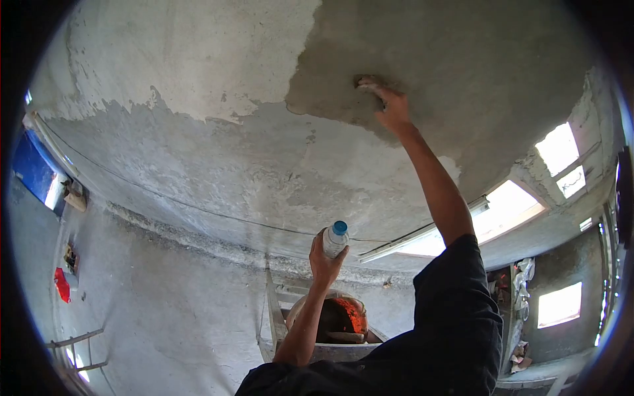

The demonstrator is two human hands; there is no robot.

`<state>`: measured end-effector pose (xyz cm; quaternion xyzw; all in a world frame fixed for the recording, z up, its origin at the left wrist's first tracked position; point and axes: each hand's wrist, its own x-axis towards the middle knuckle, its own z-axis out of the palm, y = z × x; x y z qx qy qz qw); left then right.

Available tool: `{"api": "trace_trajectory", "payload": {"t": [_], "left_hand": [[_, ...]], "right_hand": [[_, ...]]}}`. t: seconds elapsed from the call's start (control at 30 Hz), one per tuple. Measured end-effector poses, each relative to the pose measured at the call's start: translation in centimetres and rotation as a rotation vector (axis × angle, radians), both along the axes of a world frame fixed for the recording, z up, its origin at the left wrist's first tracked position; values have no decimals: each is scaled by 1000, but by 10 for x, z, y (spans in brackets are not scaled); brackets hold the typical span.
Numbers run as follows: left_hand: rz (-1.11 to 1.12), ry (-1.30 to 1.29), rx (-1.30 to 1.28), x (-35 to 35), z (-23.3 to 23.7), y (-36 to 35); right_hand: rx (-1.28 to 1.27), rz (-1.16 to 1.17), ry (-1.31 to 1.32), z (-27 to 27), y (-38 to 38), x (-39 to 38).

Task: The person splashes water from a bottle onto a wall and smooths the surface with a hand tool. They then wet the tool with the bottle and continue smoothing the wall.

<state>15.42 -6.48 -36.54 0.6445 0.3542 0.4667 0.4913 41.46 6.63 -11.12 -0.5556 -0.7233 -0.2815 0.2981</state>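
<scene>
My left hand (322, 265) is wrapped around a clear plastic bottle (335, 244) with a blue cap, which stands nearly upright in front of my body. Higher up, my right arm stretches to the wall, where my right hand (391, 105) presses against a patch of darker, damp-looking plaster (456, 72). Its fingers are curled over a small dark thing (362, 80), mostly hidden, whose kind I cannot make out. Lighter grey, rough wall (218, 59) borders the dark patch on the left and below.
Below my left arm is a bucket (356, 310) with orange-red marks, beside a wooden frame (269, 317). A thin cable (198, 206) runs along the lower wall. Bright openings (508, 208) lie to the right. A red object (62, 285) and a blue panel (36, 171) are at left.
</scene>
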Motion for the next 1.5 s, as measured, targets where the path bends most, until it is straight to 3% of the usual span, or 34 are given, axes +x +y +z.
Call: {"api": "trace_trajectory", "payload": {"t": [0.07,0.13,0.17,0.23,0.27,0.33,0.4,0.47,0.53,0.57,0.63,0.7,0.77,0.87,0.93,1.0,1.07,1.17,1.27,1.4,1.5], "left_hand": [[-35,-12,-39,2,-7,2],[-42,-11,-51,0,-1,-1],[-42,-11,-57,0,2,0],[-39,-3,-49,1,0,0],[-29,7,-45,1,-1,1],[-24,13,-33,1,-3,3],[-22,22,-30,1,-4,3],[-48,3,-69,1,-3,1],[-50,2,-77,3,-6,0],[-42,5,-87,2,-8,0],[-33,5,-79,1,-6,3],[-29,14,-84,1,-5,3],[-20,52,-58,1,-8,2],[-25,35,-82,1,-8,2],[-30,24,-69,0,-7,3],[-41,11,-61,1,-8,0],[-22,45,-57,3,-11,0],[-72,10,-120,0,-7,1],[-46,7,-76,1,-11,3],[-36,41,-78,-1,0,0],[-67,28,-122,-1,-1,-1]], "right_hand": [[72,-268,92,21,-9,-5],[228,-336,324,49,-9,1],[231,-341,326,60,-5,1],[690,-89,398,79,6,-1],[696,-87,396,81,18,4],[896,-60,131,76,40,2],[618,-10,203,57,48,-13],[230,-50,-67,10,65,-21],[-161,-41,-19,-24,73,-17],[-157,-39,-19,-21,63,-26],[129,55,196,13,35,-48],[409,-121,358,47,24,-47],[833,-73,278,78,28,-25],[875,-35,248,102,48,-7],[742,-104,90,78,66,-14],[354,-117,131,40,70,-49],[-90,-69,-38,-2,83,-50],[129,127,149,3,59,-58],[389,-98,293,50,27,-41],[754,-157,188,108,11,17],[574,-218,0,88,16,24]]}}
